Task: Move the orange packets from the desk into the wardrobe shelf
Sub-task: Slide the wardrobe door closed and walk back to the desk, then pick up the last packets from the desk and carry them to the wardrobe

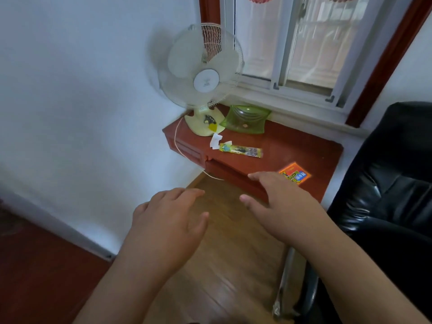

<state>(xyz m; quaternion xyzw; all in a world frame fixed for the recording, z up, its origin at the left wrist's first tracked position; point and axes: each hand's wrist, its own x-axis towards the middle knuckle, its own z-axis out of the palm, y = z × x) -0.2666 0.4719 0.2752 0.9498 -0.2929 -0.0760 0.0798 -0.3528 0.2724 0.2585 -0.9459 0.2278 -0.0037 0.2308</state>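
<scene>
An orange packet (296,176) lies flat near the front right of the red-brown desk (275,141), partly covered by my right hand. My right hand (278,199) is stretched out over the desk's front edge, fingers straight and spread, holding nothing; its fingertips point left of the packet. My left hand (173,220) hovers lower and to the left, above the wooden floor, fingers relaxed and empty. No wardrobe is in view.
A white table fan (203,78) stands at the desk's back left, its cord (177,146) hanging over the edge. A green dish (245,119), a yellow strip packet (240,150) and a paper scrap (215,141) lie on the desk. A black leather chair (385,183) stands right.
</scene>
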